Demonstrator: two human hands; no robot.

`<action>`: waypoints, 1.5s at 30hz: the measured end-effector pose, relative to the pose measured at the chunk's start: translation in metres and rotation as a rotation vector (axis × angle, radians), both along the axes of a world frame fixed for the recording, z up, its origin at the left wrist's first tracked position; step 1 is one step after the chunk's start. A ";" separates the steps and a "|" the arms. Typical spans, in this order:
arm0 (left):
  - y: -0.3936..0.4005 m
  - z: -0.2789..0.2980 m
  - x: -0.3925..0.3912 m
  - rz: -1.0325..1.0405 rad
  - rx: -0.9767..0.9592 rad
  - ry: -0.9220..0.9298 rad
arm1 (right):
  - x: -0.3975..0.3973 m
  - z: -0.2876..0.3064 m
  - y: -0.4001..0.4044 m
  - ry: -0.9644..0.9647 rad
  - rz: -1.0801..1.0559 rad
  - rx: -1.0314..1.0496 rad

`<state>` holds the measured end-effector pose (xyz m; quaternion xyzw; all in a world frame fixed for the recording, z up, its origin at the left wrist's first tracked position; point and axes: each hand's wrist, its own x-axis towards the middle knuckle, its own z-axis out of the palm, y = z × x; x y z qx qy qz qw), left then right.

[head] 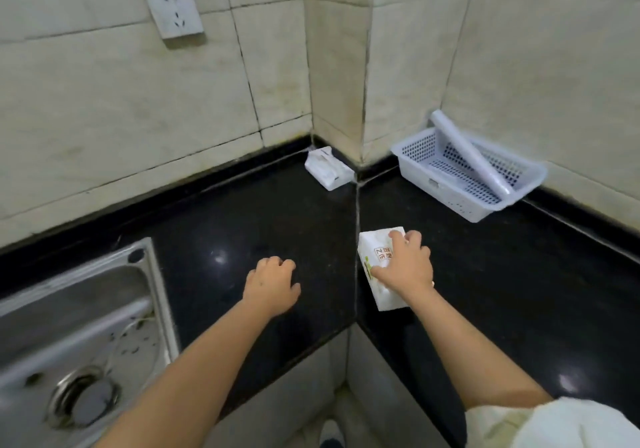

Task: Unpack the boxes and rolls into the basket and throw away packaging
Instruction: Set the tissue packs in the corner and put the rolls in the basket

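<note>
A white tissue pack (372,250) with green and red print lies on the black counter near the front corner. My right hand (405,264) rests on top of it, fingers curled over its far edge. My left hand (272,283) hovers over the counter to the left, fingers loosely bent, holding nothing. A white perforated basket (429,174) stands at the back right against the wall. A white roll (467,153) leans diagonally inside it, its top end sticking out over the rim. A second white tissue pack (329,168) lies in the back corner.
A steel sink (79,326) with a round drain fills the lower left. Tiled walls close the counter at the back and right, with a wall socket (172,9) high on the left. The counter's front edge forms an inner corner below my hands.
</note>
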<state>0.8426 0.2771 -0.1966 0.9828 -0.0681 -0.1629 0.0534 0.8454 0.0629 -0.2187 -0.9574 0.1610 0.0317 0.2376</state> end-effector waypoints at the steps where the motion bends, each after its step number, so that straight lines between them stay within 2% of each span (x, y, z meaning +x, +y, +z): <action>1: 0.007 -0.002 0.019 0.006 0.010 -0.005 | 0.021 -0.004 0.006 0.005 0.034 -0.030; 7: 0.029 -0.027 0.105 -0.006 -0.004 0.069 | 0.108 -0.027 0.021 0.076 0.166 -0.123; 11: 0.023 -0.048 0.137 -0.048 -0.044 0.143 | 0.118 -0.040 0.023 0.175 0.080 -0.150; 15: -0.004 -0.055 0.183 -0.127 -0.113 0.121 | 0.117 -0.048 0.029 0.229 0.026 -0.243; 21: -0.062 -0.056 0.252 -0.294 -0.151 0.046 | 0.128 -0.034 -0.009 0.229 -0.066 -0.117; 26: -0.112 -0.055 0.301 -0.166 -0.166 -0.048 | 0.152 -0.023 -0.057 0.133 -0.104 -0.054; 30: -0.126 -0.070 0.319 -0.028 -0.109 -0.099 | 0.171 -0.036 -0.071 0.127 -0.075 -0.133; 35: -0.115 -0.080 0.326 -0.075 -0.082 -0.167 | 0.158 -0.056 -0.071 0.245 -0.039 -0.213; 41: -0.071 -0.073 0.315 -0.127 -0.226 -0.348 | 0.188 -0.032 -0.060 0.165 -0.064 0.013; 45: -0.038 -0.064 0.299 -0.134 -0.325 -0.427 | 0.230 -0.009 -0.024 0.067 0.038 0.016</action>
